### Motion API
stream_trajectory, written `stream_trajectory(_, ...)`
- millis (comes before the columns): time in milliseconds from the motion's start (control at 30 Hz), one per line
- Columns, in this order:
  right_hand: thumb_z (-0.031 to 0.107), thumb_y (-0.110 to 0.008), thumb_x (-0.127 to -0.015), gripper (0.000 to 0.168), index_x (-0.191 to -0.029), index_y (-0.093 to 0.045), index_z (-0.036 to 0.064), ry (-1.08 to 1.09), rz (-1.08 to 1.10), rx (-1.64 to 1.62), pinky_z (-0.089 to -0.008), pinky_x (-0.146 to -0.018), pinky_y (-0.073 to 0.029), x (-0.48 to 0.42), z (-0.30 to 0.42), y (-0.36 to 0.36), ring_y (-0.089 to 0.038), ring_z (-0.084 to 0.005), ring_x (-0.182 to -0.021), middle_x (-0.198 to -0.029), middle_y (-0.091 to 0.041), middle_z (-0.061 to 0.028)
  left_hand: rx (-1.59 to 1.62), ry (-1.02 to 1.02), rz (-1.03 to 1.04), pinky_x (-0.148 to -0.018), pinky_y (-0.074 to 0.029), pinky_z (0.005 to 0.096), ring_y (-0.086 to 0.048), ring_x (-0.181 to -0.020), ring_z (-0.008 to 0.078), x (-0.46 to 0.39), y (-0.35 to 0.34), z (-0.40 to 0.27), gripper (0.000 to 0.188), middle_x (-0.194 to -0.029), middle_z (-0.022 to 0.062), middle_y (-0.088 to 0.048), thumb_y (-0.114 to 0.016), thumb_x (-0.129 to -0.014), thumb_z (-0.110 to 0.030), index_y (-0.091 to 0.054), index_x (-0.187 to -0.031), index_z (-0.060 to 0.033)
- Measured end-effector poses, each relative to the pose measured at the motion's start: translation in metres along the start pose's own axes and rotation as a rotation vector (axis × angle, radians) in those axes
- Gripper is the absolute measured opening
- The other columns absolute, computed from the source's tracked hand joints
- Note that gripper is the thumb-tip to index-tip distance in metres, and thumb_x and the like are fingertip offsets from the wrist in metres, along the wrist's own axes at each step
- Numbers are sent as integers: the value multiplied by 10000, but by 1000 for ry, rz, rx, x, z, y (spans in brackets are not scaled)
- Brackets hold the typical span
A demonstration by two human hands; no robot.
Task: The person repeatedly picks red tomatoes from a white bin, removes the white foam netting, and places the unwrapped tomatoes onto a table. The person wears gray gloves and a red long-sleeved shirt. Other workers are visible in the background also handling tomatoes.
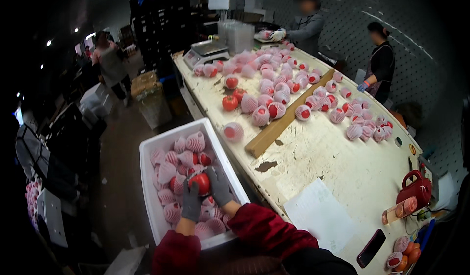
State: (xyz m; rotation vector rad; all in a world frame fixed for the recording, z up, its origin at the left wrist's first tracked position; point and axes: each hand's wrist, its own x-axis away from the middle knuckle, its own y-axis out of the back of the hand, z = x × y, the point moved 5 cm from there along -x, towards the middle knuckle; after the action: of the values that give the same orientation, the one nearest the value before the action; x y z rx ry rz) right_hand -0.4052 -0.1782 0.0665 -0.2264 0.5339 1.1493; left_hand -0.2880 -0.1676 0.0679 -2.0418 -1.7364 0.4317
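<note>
A red tomato [200, 184] sits between my two hands, low over the white foam box [147, 187]. A pale foam net edge shows around it. My left hand [191, 202], in a grey glove, grips its near left side with the thumb on top. My right hand [219, 187], gloved alike, lies against its right side; its fingertips are partly hidden. Under and around both hands, tomatoes in pink foam nets [172, 212] fill the box, several with red skin showing.
A long white table [293, 179] runs alongside, carrying many netted tomatoes [282, 86], bare tomatoes [230, 103] and a wooden bar [290, 117]. A scale [205, 53], a paper sheet [318, 216], a phone [371, 248] and a red kettle [415, 188] rest there. Several people stand farther off.
</note>
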Motion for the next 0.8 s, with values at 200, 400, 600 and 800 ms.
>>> stream_trajectory(200, 309, -477, -908, 331, -1045, -527, 12, -84, 43, -50, -364, -817, -431, 1, -5, -7, -567, -303, -930, -997, -561, -179, -1, -65, -22, -801, -509, 374, -497, -1073, 259, -3, 8, 1, 506, -1187, 89, -457, -596, -841, -394, -421, -1218, -106)
stream_trajectory(400, 103, -450, -897, 238, -1115, -508, 27, -173, 185, -77, -352, -803, -457, 5, -1, -14, -533, -302, -951, -1055, -511, -173, -506, -453, -79, -826, -464, 329, -507, -1011, 204, -8, 34, 6, 419, -1117, 70, -480, -581, -842, -338, -465, -1162, -94)
stream_trajectory(600, 103, -433, -904, 191, -1055, -509, 14, 116, 139, 107, -341, -782, -446, 4, 20, -9, -529, -294, -900, -1003, -506, -161, -74, -255, -104, -790, -450, 286, -514, -945, 163, 3, 8, -13, 364, -1028, 55, -511, -566, -823, -307, -510, -1089, -65)
stream_trajectory(800, 260, -436, -929, 263, -1037, -537, 42, 27, 183, -15, -345, -802, -443, 6, 14, -13, -560, -292, -912, -991, -520, -145, 37, -241, -87, -803, -441, 287, -519, -925, 159, -3, 22, -7, 340, -994, 47, -523, -562, -809, -281, -524, -1046, -40)
